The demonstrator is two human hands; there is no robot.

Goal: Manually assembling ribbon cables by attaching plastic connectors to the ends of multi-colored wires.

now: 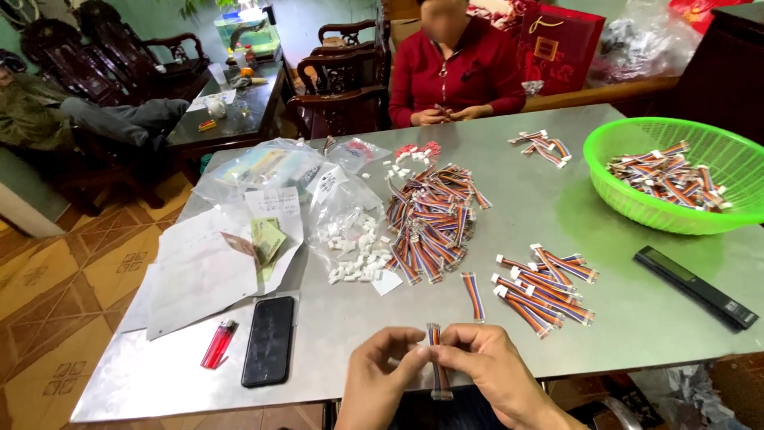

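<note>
- Left hand [380, 368] and right hand [487, 362] both pinched one short multicoloured ribbon cable [435, 358] upright.
- Loose cable heap [430, 219] lay on the steel counter [557, 207] beyond.

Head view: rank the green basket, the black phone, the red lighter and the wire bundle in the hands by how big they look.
1. green basket, largest by far.
2. black phone.
3. wire bundle and red lighter: look about alike in length, so no ranking; the bundle, pinched by the left hand and right hand, is nearer the camera.
</note>
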